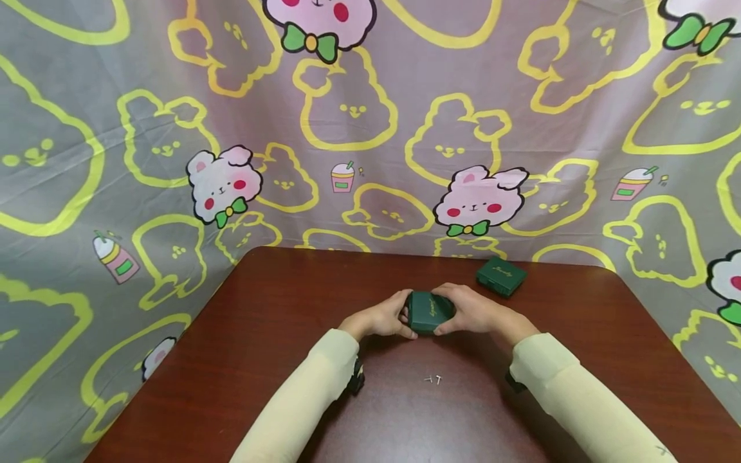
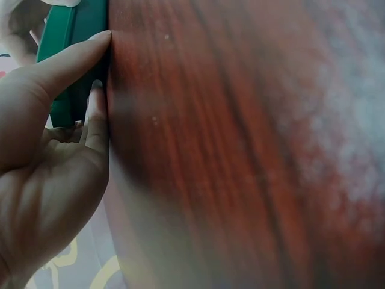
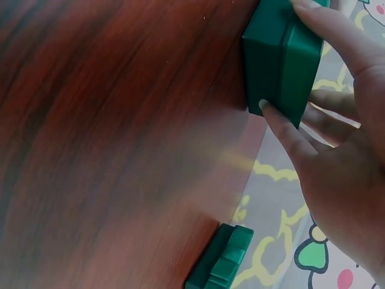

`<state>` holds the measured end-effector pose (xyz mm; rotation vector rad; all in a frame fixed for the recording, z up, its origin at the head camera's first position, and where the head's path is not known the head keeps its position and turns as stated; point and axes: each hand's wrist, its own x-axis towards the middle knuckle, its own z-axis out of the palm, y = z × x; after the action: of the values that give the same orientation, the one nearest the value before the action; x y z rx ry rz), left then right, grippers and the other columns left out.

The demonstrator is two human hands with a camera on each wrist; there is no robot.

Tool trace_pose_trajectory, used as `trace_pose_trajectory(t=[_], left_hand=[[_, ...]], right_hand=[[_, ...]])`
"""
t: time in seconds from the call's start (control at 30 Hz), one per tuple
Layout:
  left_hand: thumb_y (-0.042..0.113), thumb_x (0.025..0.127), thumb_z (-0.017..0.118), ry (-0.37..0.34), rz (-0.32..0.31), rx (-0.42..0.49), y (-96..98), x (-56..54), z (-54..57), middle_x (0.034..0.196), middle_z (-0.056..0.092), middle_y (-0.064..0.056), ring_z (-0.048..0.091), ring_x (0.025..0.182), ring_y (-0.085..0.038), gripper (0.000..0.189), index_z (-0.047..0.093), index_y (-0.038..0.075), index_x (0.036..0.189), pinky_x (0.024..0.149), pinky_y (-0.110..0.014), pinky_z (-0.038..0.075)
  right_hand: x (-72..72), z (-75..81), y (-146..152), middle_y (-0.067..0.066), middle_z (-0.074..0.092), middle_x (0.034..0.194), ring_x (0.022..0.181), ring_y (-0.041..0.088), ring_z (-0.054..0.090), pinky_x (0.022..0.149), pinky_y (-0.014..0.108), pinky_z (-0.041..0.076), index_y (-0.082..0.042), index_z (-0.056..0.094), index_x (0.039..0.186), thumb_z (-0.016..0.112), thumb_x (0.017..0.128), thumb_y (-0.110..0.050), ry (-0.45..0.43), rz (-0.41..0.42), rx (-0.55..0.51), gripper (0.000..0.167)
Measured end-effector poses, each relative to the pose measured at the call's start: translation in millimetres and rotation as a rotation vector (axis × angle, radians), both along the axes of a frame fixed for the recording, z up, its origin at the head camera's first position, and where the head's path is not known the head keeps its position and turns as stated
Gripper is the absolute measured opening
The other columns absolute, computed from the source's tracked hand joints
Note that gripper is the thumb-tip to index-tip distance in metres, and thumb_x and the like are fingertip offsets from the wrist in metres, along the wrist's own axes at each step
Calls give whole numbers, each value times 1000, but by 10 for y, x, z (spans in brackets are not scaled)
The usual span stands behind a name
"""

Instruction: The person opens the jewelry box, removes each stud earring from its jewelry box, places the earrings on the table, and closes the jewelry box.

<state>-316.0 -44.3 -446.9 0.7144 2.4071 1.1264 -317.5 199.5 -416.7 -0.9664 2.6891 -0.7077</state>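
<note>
A dark green box [image 1: 427, 313] with gold lettering on its lid sits near the middle of the table, its lid down. My left hand [image 1: 382, 315] grips its left side, thumb at the near edge. On the opposite side, my right hand [image 1: 471, 310] holds the box with thumb and fingers. In the left wrist view, the thumb and fingers of the left hand [image 2: 51, 126] press against the green box [image 2: 72, 30]. The right wrist view has the right hand [image 3: 343, 138] around a corner of the box [image 3: 280, 57].
A second green box [image 1: 502, 276] with gold lettering stands farther back on the right. Two small silvery pin-like pieces [image 1: 438, 379] lie on the brown table [image 1: 278, 308] nearer me. A patterned cloth [image 1: 382, 122] hangs behind the table.
</note>
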Motion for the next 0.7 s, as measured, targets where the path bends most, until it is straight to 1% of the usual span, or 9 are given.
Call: trace_pose_trajectory(t=[0.13, 0.27, 0.37, 0.5, 0.7], left_hand=[[6, 79, 88, -16, 0, 22, 6, -7, -8, 123, 45, -6, 53, 102, -13, 91, 32, 8, 150, 92, -27, 45], [5, 78, 89, -66, 4, 47, 3, -2, -1, 124, 45, -5, 54, 102, -12, 92, 31, 8, 150, 89, -25, 47], [4, 78, 89, -103, 4, 65, 4, -3, 10, 122, 46, -6, 55, 101, -14, 90, 32, 7, 148, 87, -26, 49], [6, 78, 89, -95, 8, 58, 7, -17, 18, 119, 48, -7, 55, 100, -15, 85, 34, 6, 143, 86, -26, 49], [6, 77, 90, -95, 14, 49, -7, -42, 5, 117, 48, -6, 55, 99, -14, 85, 36, 7, 141, 87, -26, 48]], right_hand=[[-15, 3, 8, 16, 57, 138, 117, 27, 56, 99, 47, 47, 2, 52, 142, 89, 78, -42, -14, -8, -2, 86], [-3, 7, 5, 16, 57, 137, 117, 28, 55, 99, 49, 47, 3, 52, 142, 89, 78, -43, -15, -6, -2, 87], [9, 6, 4, 15, 57, 137, 117, 27, 55, 100, 49, 47, 3, 51, 143, 88, 78, -44, -17, -6, -3, 88], [11, -1, 4, 14, 58, 136, 116, 27, 56, 100, 48, 47, 3, 52, 142, 88, 78, -44, -11, -7, -19, 88], [5, -12, -2, 14, 58, 137, 117, 27, 55, 101, 49, 46, 2, 52, 143, 88, 78, -44, -7, -4, -21, 87]])
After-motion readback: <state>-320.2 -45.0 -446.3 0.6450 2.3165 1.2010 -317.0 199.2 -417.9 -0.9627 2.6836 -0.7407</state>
